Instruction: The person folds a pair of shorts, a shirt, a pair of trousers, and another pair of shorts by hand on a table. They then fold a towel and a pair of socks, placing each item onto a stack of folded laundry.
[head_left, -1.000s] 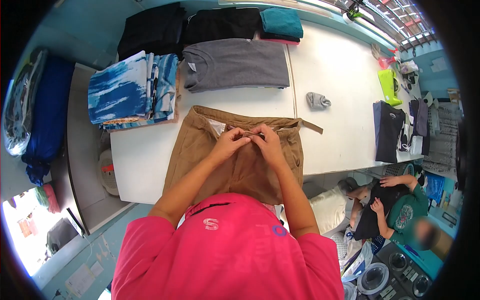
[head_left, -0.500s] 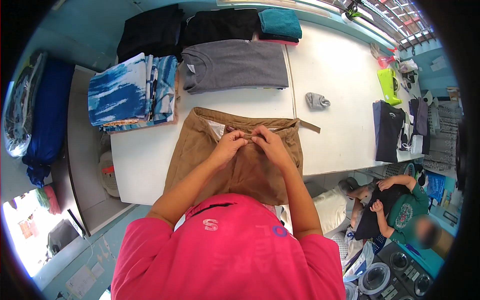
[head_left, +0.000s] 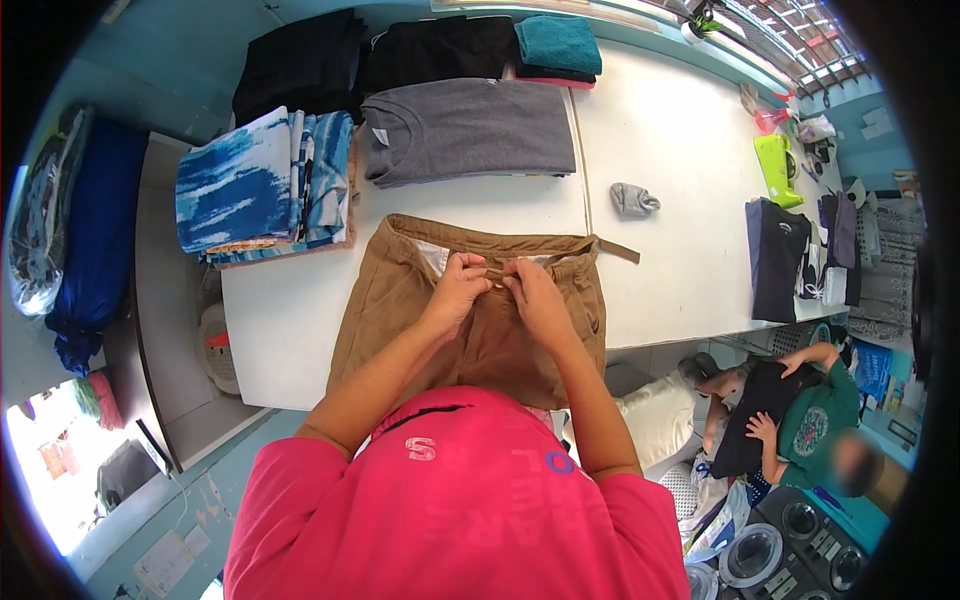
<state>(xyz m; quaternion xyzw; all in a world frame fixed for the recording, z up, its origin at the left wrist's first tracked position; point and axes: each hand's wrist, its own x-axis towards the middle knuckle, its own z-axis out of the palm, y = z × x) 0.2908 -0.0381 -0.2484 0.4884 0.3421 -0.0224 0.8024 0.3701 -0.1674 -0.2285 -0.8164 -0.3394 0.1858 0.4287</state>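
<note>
Brown trousers (head_left: 400, 320) lie front up on the white table, waistband toward the back and a strap sticking out at the right. At the middle front of the waistband, my left hand (head_left: 462, 287) pinches the cloth by the fastening. Close beside it, my right hand (head_left: 532, 292) grips the other side of the same opening. The fingertips of both hands nearly meet, and a small pale spot shows between them. Whether it is a button or a clasp cannot be made out. The lower part of the trousers is hidden by my body.
Behind the trousers are a folded grey T-shirt (head_left: 470, 135), blue-and-white patterned cloths (head_left: 240, 185), black folded clothes (head_left: 440, 52) and a teal towel (head_left: 558, 45). A rolled grey sock (head_left: 633, 200) lies right. At lower right, a person (head_left: 815, 420) in green handles a dark garment (head_left: 750, 415).
My fingers have shifted slightly at the waistband, with the small pale spot now showing between them. The person in green has lowered one hand onto the dark garment.
</note>
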